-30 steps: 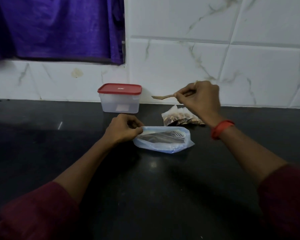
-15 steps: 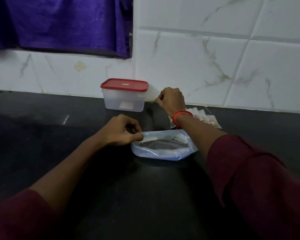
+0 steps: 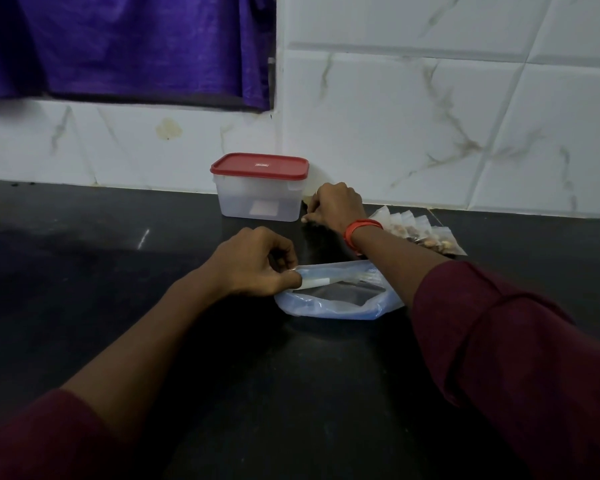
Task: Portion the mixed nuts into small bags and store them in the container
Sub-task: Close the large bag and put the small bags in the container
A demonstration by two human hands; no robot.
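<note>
A purple curtain (image 3: 125,46) hangs at the far left above a white tiled wall (image 3: 430,116) with grey veins. Below it a dark counter (image 3: 84,271) runs across the whole view. A maroon sleeve (image 3: 32,441) covers the left arm at the near left corner, with the forearm bare beyond it.

Left of centre and far back, a clear container (image 3: 260,206) stands upright against the wall with its red lid (image 3: 258,166) on. Nearer, the left hand (image 3: 253,265) rests on the counter. Its thumb and forefinger pinch the left end of the rim of a large blue-tinted bag (image 3: 336,310), at the pale zip strip. The bag lies on the counter in the middle with its mouth held open. Its inside looks dark, and what is in it cannot be made out.

The right hand (image 3: 336,206) is well apart from the left, lying farther back just beside the container's right wall. It sits knuckles up and low on the counter with the fingers curled under. Whether they hold anything cannot be told. A red-orange band (image 3: 362,226) circles the wrist, and the forearm crosses above the right end of the large bag.

Right of the wrist, near the wall, a fanned stack of small clear bags (image 3: 426,233) holding nuts lies flat on the counter. The right arm's maroon sleeve (image 3: 499,341) fills the near right.
</note>
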